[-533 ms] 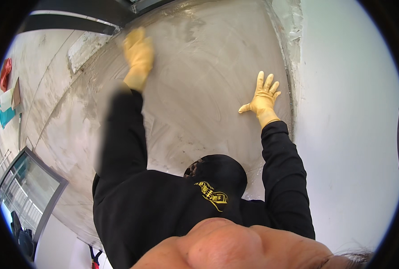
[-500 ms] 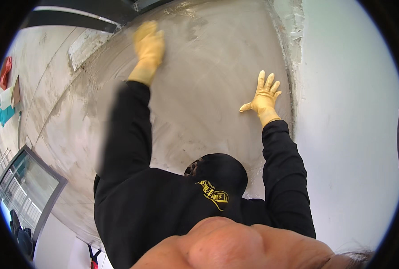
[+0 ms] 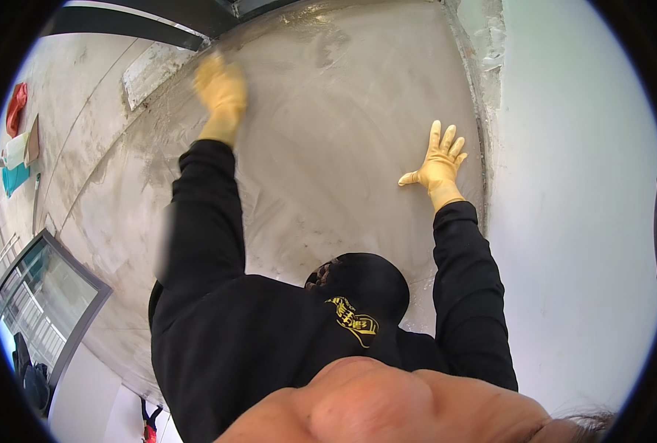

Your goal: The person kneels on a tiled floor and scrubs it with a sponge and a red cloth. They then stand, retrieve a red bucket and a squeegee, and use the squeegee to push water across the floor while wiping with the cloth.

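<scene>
My left hand [image 3: 221, 87], in a yellow rubber glove, reaches far forward over the damp grey-brown floor [image 3: 328, 140]. It is blurred by motion, but its fingers look curled together. Whatever may be under them is hidden or too small to make out. My right hand [image 3: 437, 166], gloved in the same yellow, lies with its fingers spread on the right part of that floor, near the wall's foot. Nothing is in it. Wet, curved smears run across the surface between both hands.
A white wall [image 3: 564, 221] rises close on the right, rough along its base. Dark metal framing [image 3: 129, 29] crosses the far left. A glazed frame [image 3: 52, 295] stands at the lower left. Farther left lie a red bag [image 3: 16, 108] and a teal item [image 3: 15, 179].
My left hand has swept left and slightly nearer across the floor. The right hand stays spread in nearly the same place; the view has shifted slightly.
</scene>
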The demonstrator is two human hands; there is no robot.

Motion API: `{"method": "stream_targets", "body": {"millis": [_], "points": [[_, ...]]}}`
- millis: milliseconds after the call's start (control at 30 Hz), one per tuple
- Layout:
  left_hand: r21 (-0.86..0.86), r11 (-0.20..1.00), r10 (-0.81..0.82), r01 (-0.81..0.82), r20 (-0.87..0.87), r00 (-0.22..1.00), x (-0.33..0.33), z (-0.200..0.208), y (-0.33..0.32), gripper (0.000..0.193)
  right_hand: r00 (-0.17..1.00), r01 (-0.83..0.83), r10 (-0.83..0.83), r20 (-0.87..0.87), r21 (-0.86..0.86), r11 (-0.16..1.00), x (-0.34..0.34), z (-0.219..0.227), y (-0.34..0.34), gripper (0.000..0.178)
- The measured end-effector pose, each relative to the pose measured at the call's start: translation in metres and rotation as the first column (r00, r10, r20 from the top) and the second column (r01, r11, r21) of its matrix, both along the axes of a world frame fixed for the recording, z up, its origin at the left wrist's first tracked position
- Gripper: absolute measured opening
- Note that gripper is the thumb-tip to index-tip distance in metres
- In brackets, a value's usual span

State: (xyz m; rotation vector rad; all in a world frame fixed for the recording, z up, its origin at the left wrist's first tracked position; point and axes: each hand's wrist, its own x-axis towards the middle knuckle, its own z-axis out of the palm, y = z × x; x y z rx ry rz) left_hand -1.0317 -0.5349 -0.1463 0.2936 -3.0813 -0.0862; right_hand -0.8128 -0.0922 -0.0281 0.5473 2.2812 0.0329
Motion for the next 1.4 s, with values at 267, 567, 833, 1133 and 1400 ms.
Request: {"method": "stream_targets", "body": {"millis": [267, 567, 833, 1133, 1400], "points": [[0.099, 0.989, -0.108, 0.109, -0.010, 0.994, 0.020, 0.025, -0.064, 0.062, 0.999, -0.025, 0.026, -0.029, 0.014, 1.000, 0.002, -0.003, 0.001, 0.181], [0.100, 0.856, -0.514, 0.507, 0.261, 0.817, 0.324, 0.056, -0.032, 0.063, 0.999, -0.027, 0.027, -0.018, 0.040, 0.999, 0.000, 0.001, -0.003, 0.177], [0.265, 0.298, -0.955, 0.917, 0.082, 0.286, 0.262, 0.049, 0.006, 0.055, 0.951, -0.106, 0.082, -0.299, -0.067, 0.992, 0.074, -0.022, -0.008, 0.116], [0.300, 0.178, -0.984, 0.937, 0.032, 0.177, 0.339, 0.094, 0.088, 0.058, 0.900, -0.259, 0.165, -0.403, -0.190, 0.947, 0.270, -0.008, -0.054, 0.077], [0.446, 0.120, -0.993, 0.887, 0.040, 0.115, 0.317, 0.060, 0.078, 0.056, 0.927, -0.029, -0.008, -0.374, -0.092, 0.995, 0.374, 0.017, -0.004, 0.061]]}}
